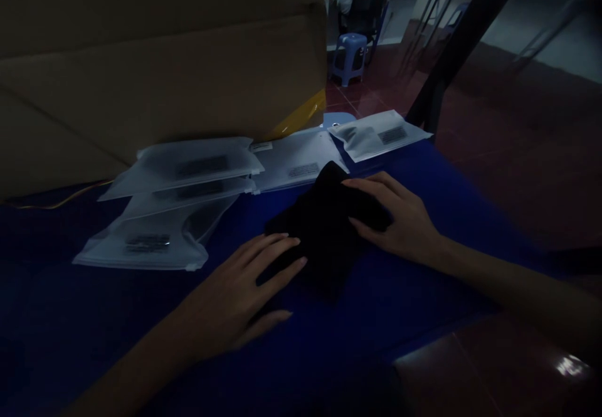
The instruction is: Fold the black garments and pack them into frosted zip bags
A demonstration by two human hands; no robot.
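Over my feed, the left hand has its fingertips on the near edge of a black folded cloth, and the right hand lies across its top. Each grip is wide and flat, not closing on it. The cloth sits toward the far side of the blue worktop, its tip over a frosted zip bag. More bags lie beside it, against a cardboard carton

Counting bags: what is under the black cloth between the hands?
A frosted zip bag runs under the top of the black cloth; blue table shows around it. The rest beneath is covered.
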